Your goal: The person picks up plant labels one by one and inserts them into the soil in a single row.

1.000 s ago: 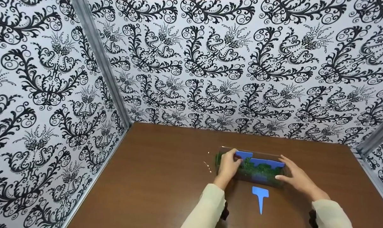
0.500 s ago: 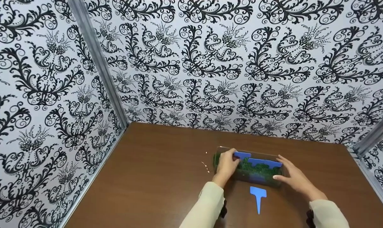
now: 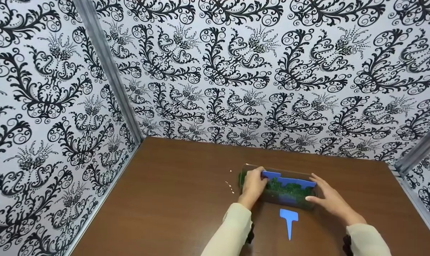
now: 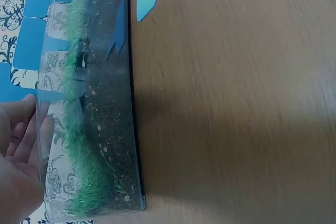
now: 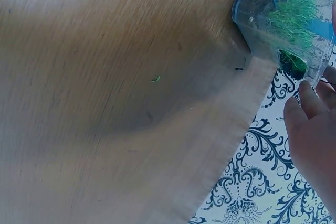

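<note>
A long clear plastic planter box (image 3: 272,200) stands on the table with green artificial grass (image 4: 86,166) above dark soil (image 4: 107,108). Blue T-shaped plant labels (image 3: 296,182) stand in a row along it. My left hand (image 3: 251,185) reaches over the box's left part and pinches the leftmost blue plant label (image 3: 271,174) by its head. At the right end, my right hand (image 3: 330,199) holds the box, thumb at the front and fingers at the back corner. In front of the box lies a loose blue plant label (image 3: 289,216), stem toward me.
The brown wooden table (image 3: 172,199) ends at a patterned white-and-black wall (image 3: 208,71) behind, with another such wall at left. Small pale specks (image 3: 230,185) show left of the box. A green scrap (image 5: 156,79) lies on the table in the right wrist view.
The head view has shifted slightly, so everything sits a little further left. Both hands keep their places on the label and the box, with no other visible change.
</note>
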